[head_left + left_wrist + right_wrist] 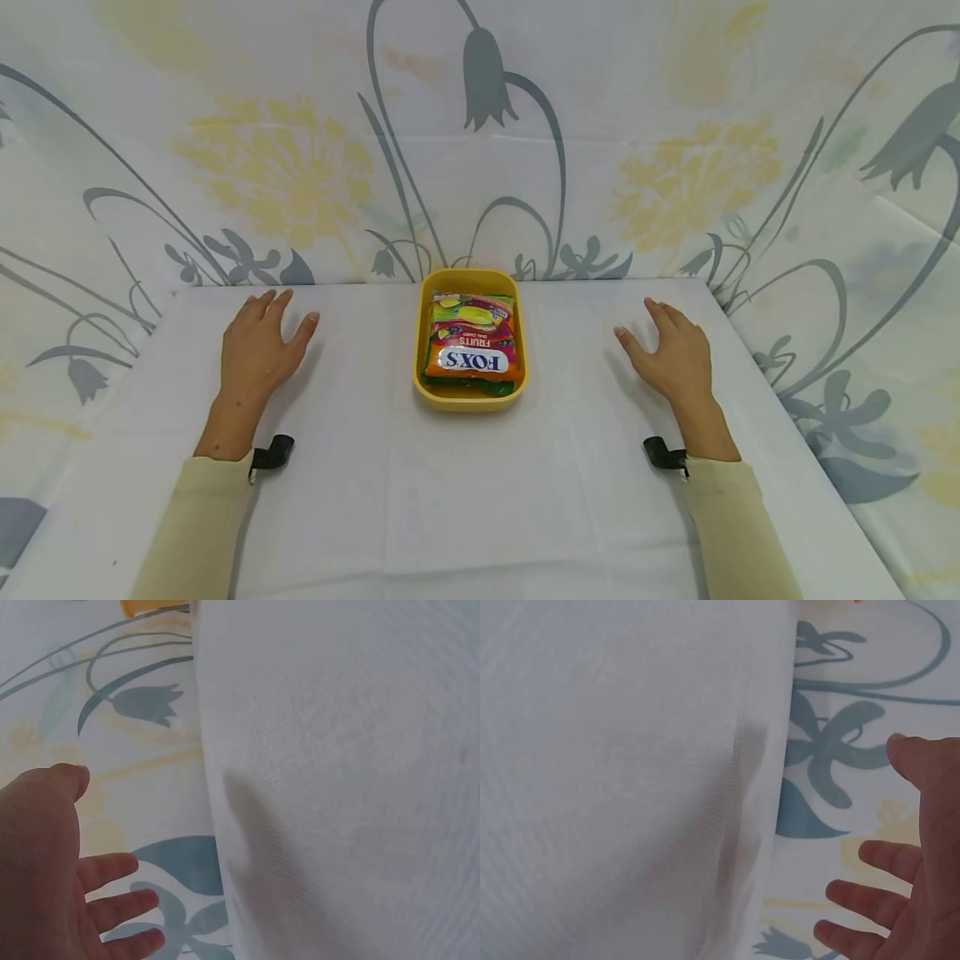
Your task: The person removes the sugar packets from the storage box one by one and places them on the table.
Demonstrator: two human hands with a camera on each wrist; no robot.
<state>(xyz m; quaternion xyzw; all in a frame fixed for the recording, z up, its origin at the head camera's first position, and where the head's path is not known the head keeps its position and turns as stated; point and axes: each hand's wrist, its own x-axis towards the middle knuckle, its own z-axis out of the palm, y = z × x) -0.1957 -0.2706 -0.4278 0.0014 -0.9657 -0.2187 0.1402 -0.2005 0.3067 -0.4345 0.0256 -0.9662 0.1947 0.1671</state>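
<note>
In the head view a yellow tray [471,405] sits at the back middle of the white table. Inside it lies a red and orange candy bag [474,337] marked FOX'S, its lettering upside down to me, with a green packet [480,385] partly showing beneath. To the tray's left is my left hand [258,346], fingers spread and holding nothing. My right hand [675,354] is on the other side, apart from the tray, its fingers loosely extended. Both wrist views show relaxed fingers with nothing between them; only an edge of the tray [150,606] enters the left one.
A white cloth [480,500] covers the table. Behind it and along both sides hangs a floral curtain [480,167]. Black wrist mounts [273,452] stick out inward from both sleeves. A grey-blue shape [18,529] shows at the lower left.
</note>
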